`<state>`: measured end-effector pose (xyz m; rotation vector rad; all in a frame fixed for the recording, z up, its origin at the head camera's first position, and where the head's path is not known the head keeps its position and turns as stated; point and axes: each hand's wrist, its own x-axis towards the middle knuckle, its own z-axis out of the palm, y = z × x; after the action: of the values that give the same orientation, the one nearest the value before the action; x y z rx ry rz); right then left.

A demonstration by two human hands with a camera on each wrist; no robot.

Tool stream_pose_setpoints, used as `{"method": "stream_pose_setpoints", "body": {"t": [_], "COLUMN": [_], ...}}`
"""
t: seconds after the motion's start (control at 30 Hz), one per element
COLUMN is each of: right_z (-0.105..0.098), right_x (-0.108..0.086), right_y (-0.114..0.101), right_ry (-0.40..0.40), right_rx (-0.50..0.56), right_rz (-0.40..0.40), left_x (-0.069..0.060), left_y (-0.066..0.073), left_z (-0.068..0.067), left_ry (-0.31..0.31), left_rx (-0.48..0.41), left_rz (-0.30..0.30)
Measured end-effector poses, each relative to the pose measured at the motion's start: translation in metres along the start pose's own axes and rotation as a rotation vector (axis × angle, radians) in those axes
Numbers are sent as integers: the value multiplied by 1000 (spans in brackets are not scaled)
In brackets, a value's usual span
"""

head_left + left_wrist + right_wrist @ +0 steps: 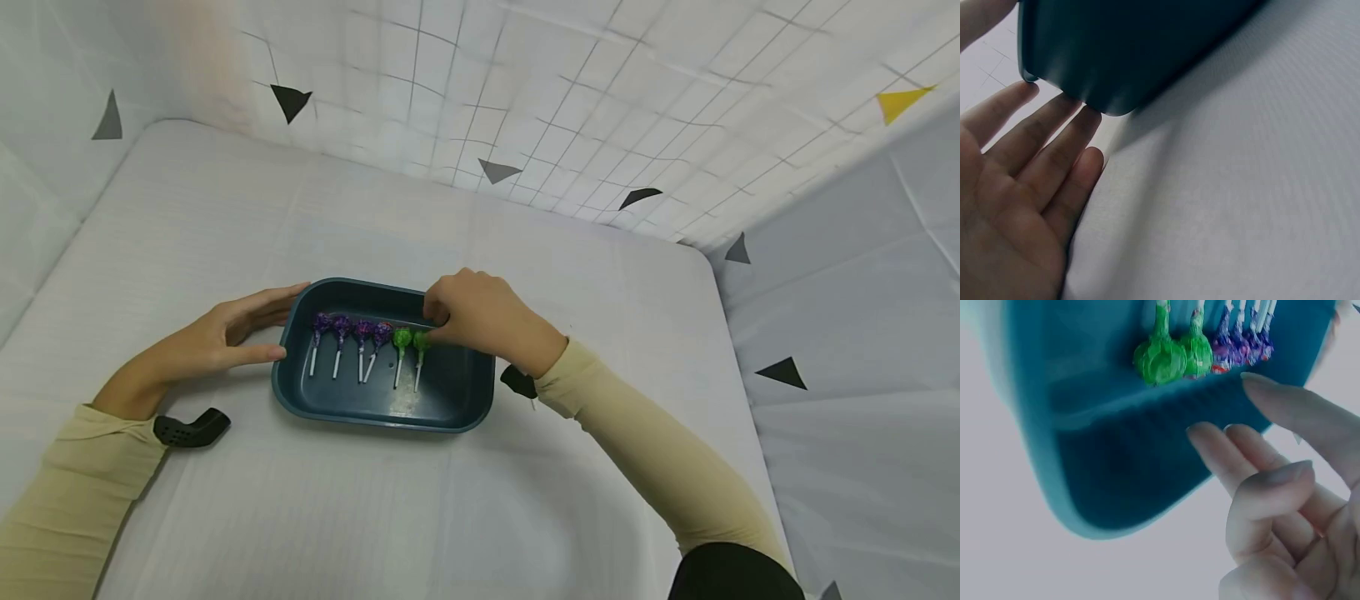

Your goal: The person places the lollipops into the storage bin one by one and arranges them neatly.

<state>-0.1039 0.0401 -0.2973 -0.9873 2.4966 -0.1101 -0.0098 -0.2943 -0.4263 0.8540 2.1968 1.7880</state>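
Observation:
A dark teal tray (456, 396) lies on the white table. Inside it, lollipops form a row, with white sticks pointing toward me: several in purple wrappers (342, 326) on the left, two in green wrappers (402, 338) on the right. My left hand (202, 340) touches the tray's left end, thumb near the rim and fingers extended along the outside, as the left wrist view also shows. Above the tray's back right part is my right hand (483, 317), close to the green lollipops. In the right wrist view its fingers (1219, 453) are loosely bent, apart from the thumb, holding nothing.
White tabletop (360, 517) surrounds the tray. A white back wall with grid lines (525, 92) and a pale right side wall (855, 317) enclose the table, with black, grey and yellow patches on them. A black wrist device (192, 428) sits at my left sleeve.

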Motion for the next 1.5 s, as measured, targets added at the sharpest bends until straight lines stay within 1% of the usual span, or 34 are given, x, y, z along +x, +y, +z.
{"method": "stream_pose_setpoints", "body": {"t": [0.1,0.27,0.4,0.5,0.67,0.77,0.93,1.23,1.37,1.5], "right_z": [-2,-4,-5,-7,-10,-8,-1,16,24,33], "right_x": [-8,-20,-31,-41,-59,-68,-79,-93,-96,-100], "right_y": [7,19,28,38,53,62,74,94,104,114], "right_ry": [11,34,68,95,151,190,224,250,247,235], "right_rx": [30,66,94,136,197,204,198,236,249,250], "right_rz": [-28,-71,-83,-81,-85,-95,-108,-59,-24,18], "left_x": [-1,-1,-1,-1,0,0,0,1,1,0], "left_y": [0,0,0,0,-2,-3,-2,-1,0,-1], "left_z": [0,0,0,-1,-1,-1,-1,0,0,0], "left_ry": [-1,-1,1,2,1,0,2,-2,-6,-6], "left_rx": [10,13,13,19,21,18,10,-8,-15,-18], "left_rz": [12,17,-9,-16,4,12,3,9,22,19]}}
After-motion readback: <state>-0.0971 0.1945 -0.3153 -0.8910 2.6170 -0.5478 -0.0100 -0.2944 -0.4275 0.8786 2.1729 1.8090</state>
